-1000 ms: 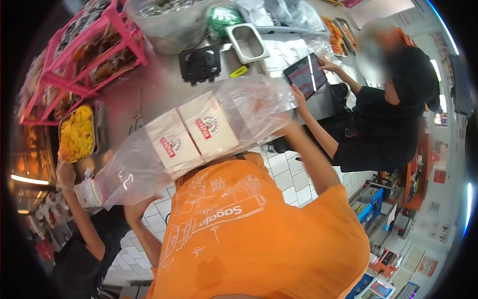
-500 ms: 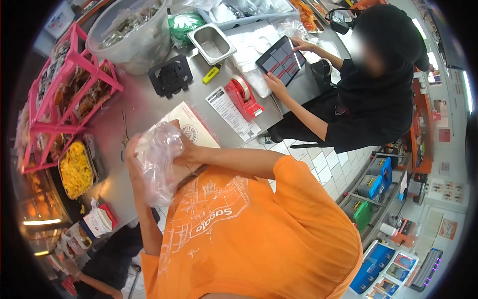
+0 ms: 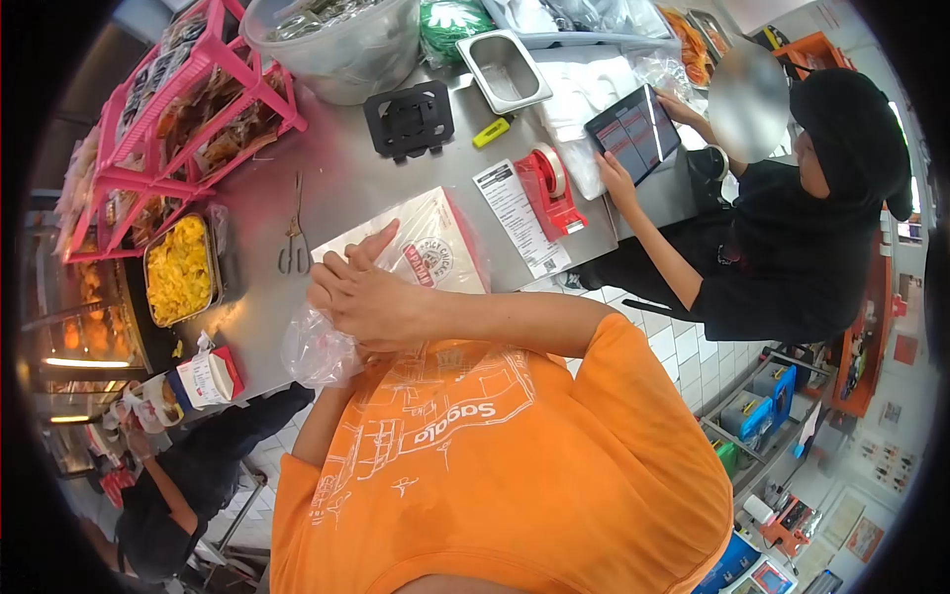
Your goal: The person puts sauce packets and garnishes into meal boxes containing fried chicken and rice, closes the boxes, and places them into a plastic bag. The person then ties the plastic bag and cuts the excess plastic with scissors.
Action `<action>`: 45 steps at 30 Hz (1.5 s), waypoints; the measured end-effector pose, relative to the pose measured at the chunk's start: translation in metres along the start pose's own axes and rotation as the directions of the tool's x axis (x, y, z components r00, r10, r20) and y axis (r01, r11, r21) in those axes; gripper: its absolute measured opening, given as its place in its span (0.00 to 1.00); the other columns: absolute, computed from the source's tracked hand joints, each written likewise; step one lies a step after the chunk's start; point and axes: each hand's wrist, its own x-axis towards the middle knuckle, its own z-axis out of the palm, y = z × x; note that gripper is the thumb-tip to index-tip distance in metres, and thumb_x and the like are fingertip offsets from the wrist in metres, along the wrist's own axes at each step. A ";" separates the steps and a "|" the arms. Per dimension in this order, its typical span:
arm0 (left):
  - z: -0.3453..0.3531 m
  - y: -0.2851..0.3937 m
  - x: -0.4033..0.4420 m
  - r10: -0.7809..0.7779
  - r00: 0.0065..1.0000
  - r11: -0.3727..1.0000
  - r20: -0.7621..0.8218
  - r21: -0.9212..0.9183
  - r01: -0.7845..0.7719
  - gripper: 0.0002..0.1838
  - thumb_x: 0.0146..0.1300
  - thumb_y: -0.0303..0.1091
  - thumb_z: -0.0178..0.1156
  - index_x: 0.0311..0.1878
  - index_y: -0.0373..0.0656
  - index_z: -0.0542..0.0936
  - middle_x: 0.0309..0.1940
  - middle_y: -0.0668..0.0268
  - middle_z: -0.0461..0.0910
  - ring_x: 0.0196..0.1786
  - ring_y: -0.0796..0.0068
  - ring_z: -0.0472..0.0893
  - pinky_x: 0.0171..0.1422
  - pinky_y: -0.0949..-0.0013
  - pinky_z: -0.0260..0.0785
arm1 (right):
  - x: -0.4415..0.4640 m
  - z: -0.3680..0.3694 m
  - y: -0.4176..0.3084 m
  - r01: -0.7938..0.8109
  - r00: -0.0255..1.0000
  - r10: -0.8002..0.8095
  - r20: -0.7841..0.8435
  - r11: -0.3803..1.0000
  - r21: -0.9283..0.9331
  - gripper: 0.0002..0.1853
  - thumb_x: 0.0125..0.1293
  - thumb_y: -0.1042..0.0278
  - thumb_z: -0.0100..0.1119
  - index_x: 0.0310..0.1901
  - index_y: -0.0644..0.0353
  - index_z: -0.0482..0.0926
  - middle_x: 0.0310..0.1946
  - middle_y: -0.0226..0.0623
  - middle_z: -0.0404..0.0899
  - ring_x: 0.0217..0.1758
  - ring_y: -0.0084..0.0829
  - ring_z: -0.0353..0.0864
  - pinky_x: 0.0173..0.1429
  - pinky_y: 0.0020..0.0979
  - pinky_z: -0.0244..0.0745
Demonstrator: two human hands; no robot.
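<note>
A white box with red and black print (image 3: 432,247) lies on the steel counter, inside a clear plastic bag (image 3: 322,353). Bunched film from the bag hangs out at the box's near left corner. My right hand (image 3: 374,297) is closed on the gathered film above that corner, one finger stretching over the box. Beneath it, pressed close, my left hand (image 3: 368,348) is mostly hidden and grips the same bunched film. Scissors (image 3: 294,247) lie left of the box. To its right are a printed receipt (image 3: 520,213) and a red tape dispenser (image 3: 550,198).
A co-worker in black (image 3: 792,238) holds a tablet (image 3: 633,134) at the right. Pink racks (image 3: 168,109), a tray of yellow food (image 3: 180,272), a large clear tub (image 3: 336,54), a metal pan (image 3: 503,71) and a black bracket (image 3: 409,121) stand around. Another person (image 3: 198,475) is at lower left.
My hands have come together, with the right now over the left, and the bunched film sits lower. The view has shifted, showing more of the box and the scissors.
</note>
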 end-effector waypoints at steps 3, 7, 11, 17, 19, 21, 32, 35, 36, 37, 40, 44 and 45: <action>0.003 0.006 0.001 -0.015 1.000 1.000 -0.015 0.010 0.015 0.20 0.72 0.44 0.56 0.57 0.39 0.78 0.57 0.59 0.78 0.55 0.64 0.79 0.61 0.64 0.68 | -0.002 0.000 -0.005 -0.044 0.997 0.048 0.059 0.996 -0.071 0.21 0.50 0.63 0.64 0.44 0.66 0.76 0.46 0.43 0.74 0.55 0.42 0.71 0.60 0.49 0.64; 0.010 0.001 0.033 -0.049 0.998 0.994 -0.042 0.097 0.053 0.22 0.73 0.47 0.54 0.57 0.39 0.78 0.57 0.60 0.79 0.55 0.67 0.79 0.61 0.66 0.70 | -0.002 -0.006 0.004 -0.137 0.938 0.118 0.326 0.990 0.037 0.23 0.53 0.63 0.65 0.48 0.66 0.73 0.48 0.47 0.71 0.58 0.45 0.69 0.63 0.51 0.61; -0.022 -0.001 0.063 -0.395 0.919 0.805 0.007 0.484 0.342 0.24 0.75 0.50 0.53 0.58 0.39 0.79 0.56 0.60 0.79 0.56 0.71 0.80 0.61 0.68 0.72 | -0.048 -0.054 0.031 -0.108 0.942 0.232 -0.243 0.895 0.433 0.19 0.53 0.66 0.68 0.45 0.62 0.76 0.54 0.49 0.72 0.62 0.49 0.69 0.66 0.48 0.63; -0.078 -0.017 0.060 -0.720 0.692 0.682 0.053 0.231 0.693 0.26 0.76 0.52 0.52 0.61 0.38 0.77 0.59 0.61 0.79 0.59 0.73 0.79 0.62 0.70 0.73 | -0.105 -0.088 0.061 0.116 0.945 -0.073 -0.319 0.986 0.118 0.33 0.49 0.48 0.77 0.57 0.44 0.76 0.65 0.47 0.68 0.74 0.63 0.59 0.73 0.58 0.62; -0.089 -0.047 0.063 -0.730 0.674 0.564 0.110 -0.458 0.687 0.27 0.76 0.49 0.52 0.65 0.35 0.73 0.65 0.59 0.76 0.64 0.70 0.77 0.64 0.69 0.71 | -0.061 -0.098 0.081 0.208 0.844 -0.144 -0.516 0.976 0.066 0.35 0.51 0.48 0.76 0.61 0.40 0.74 0.69 0.46 0.64 0.76 0.66 0.54 0.75 0.59 0.60; -0.099 -0.066 0.068 -0.699 0.695 0.249 0.169 -0.854 0.458 0.27 0.75 0.46 0.53 0.67 0.35 0.71 0.67 0.59 0.74 0.66 0.68 0.76 0.65 0.68 0.70 | -0.029 -0.097 0.098 0.172 0.764 -0.003 -0.645 0.965 0.200 0.36 0.55 0.50 0.74 0.65 0.42 0.71 0.72 0.47 0.61 0.79 0.63 0.51 0.78 0.57 0.56; -0.104 -0.068 0.124 -0.423 0.891 0.745 0.166 -0.495 0.446 0.24 0.69 0.41 0.55 0.63 0.37 0.73 0.61 0.59 0.76 0.62 0.67 0.77 0.63 0.66 0.70 | -0.044 0.026 0.018 -0.143 0.677 0.717 -0.164 0.347 0.927 0.45 0.64 0.58 0.70 0.76 0.50 0.51 0.79 0.53 0.44 0.82 0.59 0.45 0.82 0.52 0.49; -0.124 -0.070 0.094 -0.376 0.913 0.871 0.158 -0.276 0.406 0.23 0.67 0.40 0.55 0.61 0.38 0.73 0.60 0.60 0.76 0.61 0.66 0.77 0.62 0.66 0.71 | -0.070 0.032 0.010 -0.215 0.699 0.715 0.025 0.177 0.961 0.48 0.64 0.61 0.70 0.78 0.50 0.46 0.80 0.55 0.40 0.82 0.60 0.43 0.82 0.52 0.49; -0.129 -0.070 0.079 -0.375 0.915 0.887 0.151 -0.227 0.402 0.23 0.66 0.39 0.55 0.61 0.38 0.74 0.59 0.60 0.77 0.60 0.66 0.77 0.62 0.65 0.71 | -0.074 0.029 0.014 -0.222 0.697 0.715 0.050 0.149 0.964 0.49 0.64 0.61 0.70 0.78 0.50 0.45 0.80 0.55 0.38 0.82 0.60 0.43 0.82 0.52 0.48; -0.135 -0.072 0.067 -0.369 0.918 0.901 0.147 -0.187 0.392 0.23 0.66 0.39 0.56 0.60 0.38 0.74 0.59 0.60 0.77 0.60 0.66 0.77 0.61 0.65 0.71 | -0.074 0.021 0.022 -0.200 0.701 0.713 0.000 0.196 0.960 0.50 0.65 0.62 0.70 0.79 0.51 0.43 0.81 0.56 0.37 0.83 0.60 0.42 0.82 0.52 0.48; -0.144 -0.072 0.036 -0.347 0.932 0.927 0.106 -0.109 0.358 0.22 0.64 0.37 0.56 0.59 0.39 0.74 0.57 0.60 0.77 0.59 0.65 0.78 0.61 0.65 0.71 | -0.043 -0.020 0.064 0.191 0.728 0.207 -0.654 0.855 0.483 0.62 0.52 0.54 0.81 0.78 0.49 0.42 0.79 0.64 0.35 0.83 0.64 0.40 0.82 0.53 0.48; -0.141 -0.069 0.035 -0.252 0.965 0.967 0.076 -0.014 0.253 0.21 0.62 0.35 0.57 0.58 0.40 0.75 0.55 0.60 0.78 0.57 0.64 0.78 0.60 0.64 0.71 | 0.015 -0.085 0.085 0.321 0.602 0.098 -0.793 0.879 0.352 0.59 0.50 0.50 0.82 0.75 0.49 0.47 0.79 0.64 0.38 0.81 0.63 0.46 0.80 0.53 0.52; -0.140 -0.067 0.040 -0.215 0.974 0.977 0.079 0.013 0.214 0.21 0.61 0.35 0.57 0.57 0.40 0.75 0.54 0.60 0.78 0.57 0.64 0.78 0.59 0.64 0.71 | 0.022 -0.080 0.090 0.359 0.586 0.094 -0.805 0.860 0.362 0.58 0.50 0.51 0.82 0.75 0.48 0.48 0.79 0.63 0.38 0.80 0.62 0.48 0.79 0.53 0.53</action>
